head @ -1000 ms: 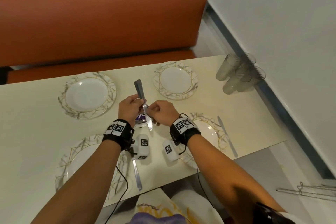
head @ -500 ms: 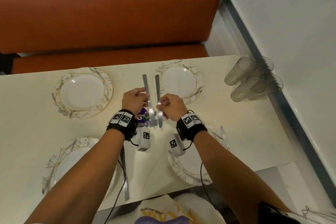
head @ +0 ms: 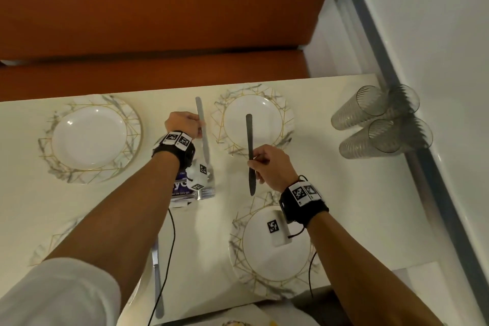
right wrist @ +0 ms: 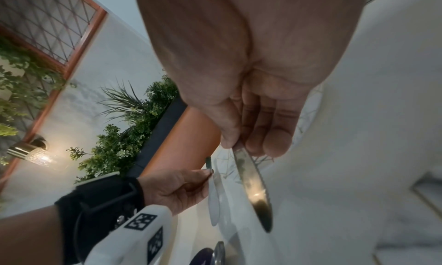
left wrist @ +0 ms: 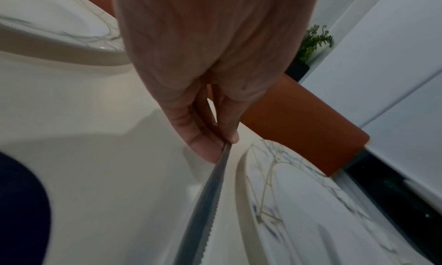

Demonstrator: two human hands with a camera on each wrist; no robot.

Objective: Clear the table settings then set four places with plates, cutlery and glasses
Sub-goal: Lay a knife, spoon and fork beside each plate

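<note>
Left hand: the left hand [head: 184,124] is raised over the table [head: 330,193] at about 11 o'clock from the table's middle, its grip pinched on the left knife [head: 202,130]; in the left-wrist view thumb and fingers [left wrist: 203,144] pinch the metal, with the serrated blade running back toward the wrist.
Left knife: it stands just left of the far right plate [head: 252,120], handle end toward 12 o'clock; whether it touches the table I cannot tell.
Right hand: the right hand [head: 272,167] is at about 3 o'clock from the left one, its grip pinched on the right knife [head: 249,151] partway along it.
Right knife: its handle reaches over the far right plate toward 12 o'clock, its blade tip points to 6 o'clock, above the near right plate [head: 275,267]; it is held clear of the table.
Plates: the far left plate [head: 90,137] lies at 10 o'clock, and the near left plate [head: 53,243] at 8 o'clock is mostly hidden by the left forearm.
Glasses: four clear glasses [head: 381,122] lie on their sides, bunched together against the wall [head: 436,34] at 2 o'clock.
Other cutlery: a third knife [head: 158,280] lies on the table at 6 o'clock near the edge; a bundle of forks [head: 205,193] rests by a purple packet [head: 181,188] under the left wrist.
Beyond the table: an orange bench [head: 158,21] runs along the 12 o'clock side.
</note>
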